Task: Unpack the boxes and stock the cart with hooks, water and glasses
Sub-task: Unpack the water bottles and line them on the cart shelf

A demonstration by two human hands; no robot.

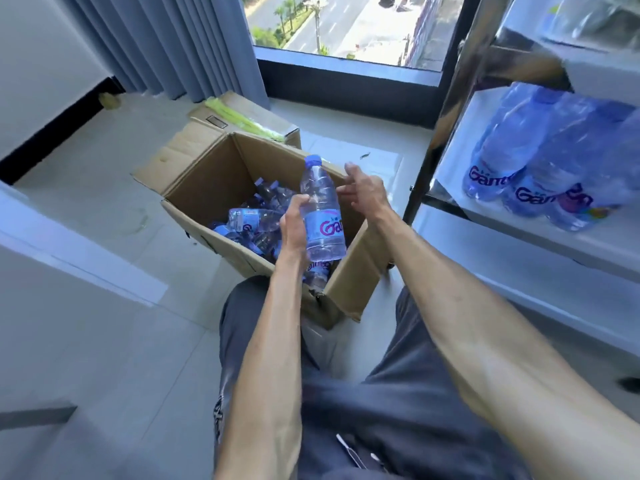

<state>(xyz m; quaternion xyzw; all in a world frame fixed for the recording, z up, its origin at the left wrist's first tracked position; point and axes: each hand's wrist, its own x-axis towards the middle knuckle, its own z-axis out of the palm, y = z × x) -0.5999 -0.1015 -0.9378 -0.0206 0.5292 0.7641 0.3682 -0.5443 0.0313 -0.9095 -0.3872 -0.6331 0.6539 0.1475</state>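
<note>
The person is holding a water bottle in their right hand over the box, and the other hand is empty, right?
Not quite: the head view shows the left hand holding the water bottle over the box. The empty hand is the right hand.

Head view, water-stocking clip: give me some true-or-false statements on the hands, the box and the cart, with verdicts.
1. The left hand holds a clear plastic water bottle with a blue cap above the open brown cardboard box. True.
2. The right hand grips a second bottle. False: its fingers are spread beside the held bottle and hold nothing.
3. The cardboard box is empty. False: more loose water bottles lie inside it.
4. Several blue-tinted water bottles already lie on a white cart shelf to the right. True.
5. The held bottle has no cap. False: the blue cap is on.
</note>
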